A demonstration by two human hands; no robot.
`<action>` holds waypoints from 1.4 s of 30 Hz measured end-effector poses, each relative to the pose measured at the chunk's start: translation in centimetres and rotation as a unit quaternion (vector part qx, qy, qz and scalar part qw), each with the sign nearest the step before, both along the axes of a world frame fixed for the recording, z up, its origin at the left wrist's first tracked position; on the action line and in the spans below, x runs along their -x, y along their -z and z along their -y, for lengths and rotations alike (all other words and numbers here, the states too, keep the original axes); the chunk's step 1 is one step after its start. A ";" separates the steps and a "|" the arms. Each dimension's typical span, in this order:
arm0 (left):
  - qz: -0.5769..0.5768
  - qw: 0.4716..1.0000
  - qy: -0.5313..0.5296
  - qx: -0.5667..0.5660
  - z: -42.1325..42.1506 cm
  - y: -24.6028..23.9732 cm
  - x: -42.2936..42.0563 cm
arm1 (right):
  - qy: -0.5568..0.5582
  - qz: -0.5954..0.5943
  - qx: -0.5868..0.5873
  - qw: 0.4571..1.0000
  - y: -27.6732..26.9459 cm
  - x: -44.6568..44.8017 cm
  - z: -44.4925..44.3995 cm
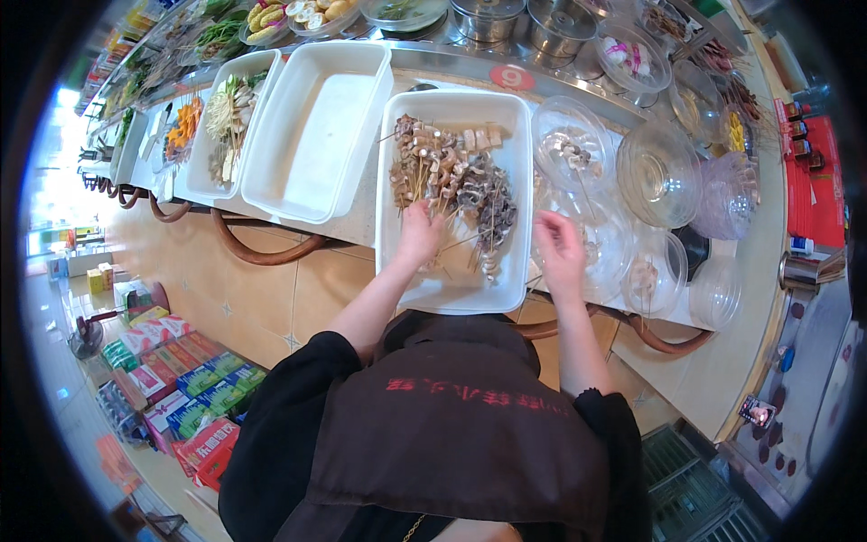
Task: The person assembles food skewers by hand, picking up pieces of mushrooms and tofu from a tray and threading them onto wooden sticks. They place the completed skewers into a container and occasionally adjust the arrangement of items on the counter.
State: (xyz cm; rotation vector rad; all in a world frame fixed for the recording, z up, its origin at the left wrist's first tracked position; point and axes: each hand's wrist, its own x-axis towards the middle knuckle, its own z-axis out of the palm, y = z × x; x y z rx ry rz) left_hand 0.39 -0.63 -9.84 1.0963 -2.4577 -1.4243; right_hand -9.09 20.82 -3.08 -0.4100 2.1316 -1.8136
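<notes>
A white plastic tub [520,203] stands right before me on the counter, holding piled skewers of meat. Pale and brownish pieces [427,159] fill its far left part, and dark grey skewered pieces [494,203] lie on the right. My left hand [421,234] reaches into the tub, its fingers closed around the stick ends of the skewers at the left. Outside the tub's right wall is my right hand [561,251], slightly blurred, with loosely bent fingers and nothing visible in them. Beneath it, partly covered, lie clear plastic bowls [609,210].
Left of the tub stands a second white tub [318,135], then a narrower one [196,179] with vegetable skewers. A round clear container [572,122] and stacked bowls [657,173] crowd the right. Metal pots [488,20] line the raised back shelf. Curved wooden chair backs [271,257] edge the counter.
</notes>
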 end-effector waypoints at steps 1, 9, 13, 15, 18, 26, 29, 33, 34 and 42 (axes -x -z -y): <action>0.033 0.999 0.012 0.028 0.4 1.1 -0.5 | -0.038 0.092 0.058 0.993 0.4 -0.5 1.1; 0.125 0.991 0.019 -0.049 0.5 3.4 1.2 | -0.195 0.196 -0.032 0.961 2.8 -3.5 4.4; -0.008 0.919 -0.051 -0.390 2.0 1.1 -0.1 | -0.175 0.228 -0.013 0.958 2.3 -3.2 3.6; -0.052 0.882 -0.069 -0.463 2.9 -0.5 -0.8 | -0.160 0.250 -0.004 0.955 2.0 -3.1 3.5; -0.059 0.864 -0.072 -0.494 3.3 -2.1 -1.5 | -0.173 0.205 0.001 0.963 2.0 -3.2 4.0; -0.047 0.850 -0.104 -0.514 2.5 -0.5 0.0 | -0.161 0.304 -0.022 0.939 2.6 -3.7 5.8; -0.059 0.877 -0.081 -0.470 1.7 -0.5 0.2 | -0.115 0.395 -0.011 0.912 2.4 -3.0 6.6; -0.032 0.895 -0.047 -0.442 -0.2 -2.1 -0.5 | -0.067 0.481 0.064 0.872 3.1 -1.8 9.4; -0.025 0.887 -0.041 -0.459 -0.5 -2.6 -0.9 | -0.047 0.506 0.049 0.860 3.6 -1.5 10.2; -0.077 0.821 -0.194 -0.532 -0.7 -4.1 -3.7 | -0.007 0.612 0.184 0.770 7.8 -0.9 11.3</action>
